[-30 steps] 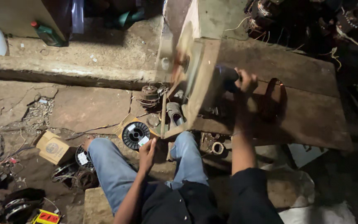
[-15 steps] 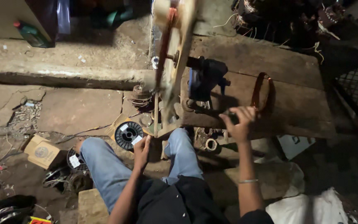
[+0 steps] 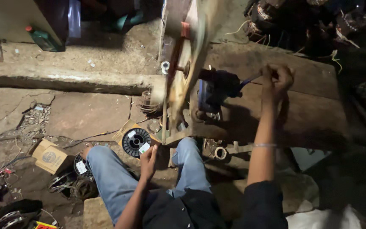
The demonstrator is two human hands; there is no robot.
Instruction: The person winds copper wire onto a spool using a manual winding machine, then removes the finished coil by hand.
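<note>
- Head view: Crank handle (image 3: 250, 80) of the blue winding machine (image 3: 214, 91) sits on the far half of the wooden bench (image 3: 310, 114), just right of the big upright wooden wheel (image 3: 187, 72).
- My right hand (image 3: 278, 78) is up there now, fingers curled shut around the end of that handle, arm stretched out straight over the bench.
- It looks like stiff metal, thin and probably a bit greasy; I judge it wants a full fist at the very tip, where the leverage is, not near the machine body.
- The machine itself looks heavy and fixed down, so it should hold firm against the pull.
- My left hand (image 3: 148, 159) is low and near, over my knee in blue jeans (image 3: 115, 178), fingers loosely bent; whether they pinch anything I cannot tell, it is too dark.
- Just left of that hand lies a black wire spool (image 3: 135, 142) on its open cardboard box.
- Further left on the cracked floor: a small cardboard box (image 3: 49, 157) and tangled wire.
- Far left, a green bottle (image 3: 43, 40) stands on the concrete step.
</note>
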